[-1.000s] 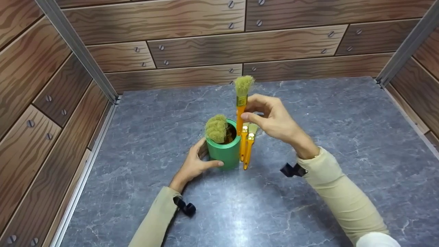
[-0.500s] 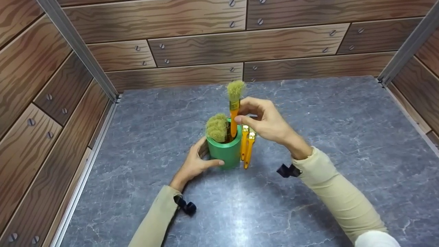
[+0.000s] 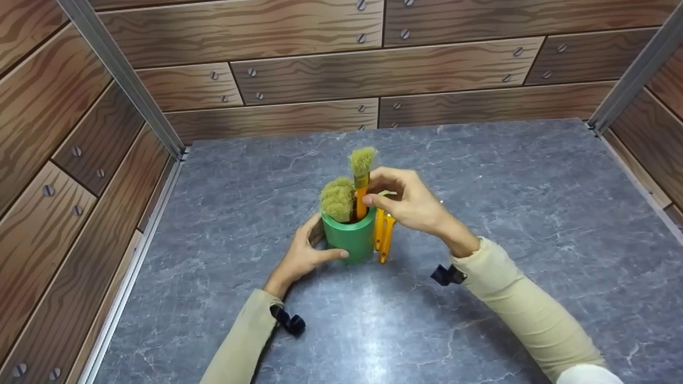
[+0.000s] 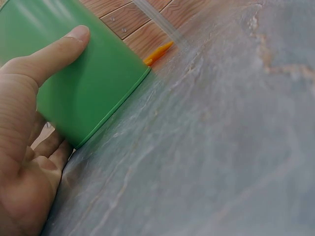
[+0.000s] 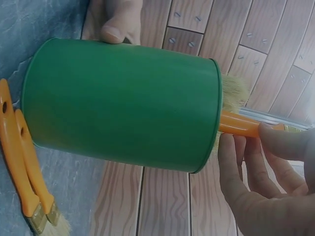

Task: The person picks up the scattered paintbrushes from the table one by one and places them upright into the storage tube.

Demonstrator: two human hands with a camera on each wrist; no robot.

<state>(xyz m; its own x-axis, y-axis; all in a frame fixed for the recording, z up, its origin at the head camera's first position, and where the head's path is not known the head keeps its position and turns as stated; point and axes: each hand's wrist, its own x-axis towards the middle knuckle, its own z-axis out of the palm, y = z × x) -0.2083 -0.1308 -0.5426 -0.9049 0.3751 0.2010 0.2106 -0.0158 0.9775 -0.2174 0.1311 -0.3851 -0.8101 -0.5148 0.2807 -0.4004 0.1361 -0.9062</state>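
A green cylindrical can (image 3: 348, 240) stands upright on the table, with my left hand (image 3: 304, 253) curled round its left side, thumb across the front. My right hand (image 3: 413, 202) pinches the orange handle of a paintbrush (image 3: 362, 194), bristles up. The handle's lower end is inside the can, hidden by the wall. Several more paintbrushes (image 3: 337, 200) lean bunched at the can's left rim, bristles up. Beside the can on the right, two paintbrushes (image 5: 22, 162) lie on the table, their bristle ends partly behind my right hand in the head view.
The grey marbled table (image 3: 235, 197) stretches around the can. Wood-patterned panels (image 3: 299, 80) close it in at the back and both sides, with metal posts (image 3: 128, 90) at the corners.
My right hand has carried the paintbrush left over the can, then lowered it so the handle sits inside. My left hand has stayed on the can.
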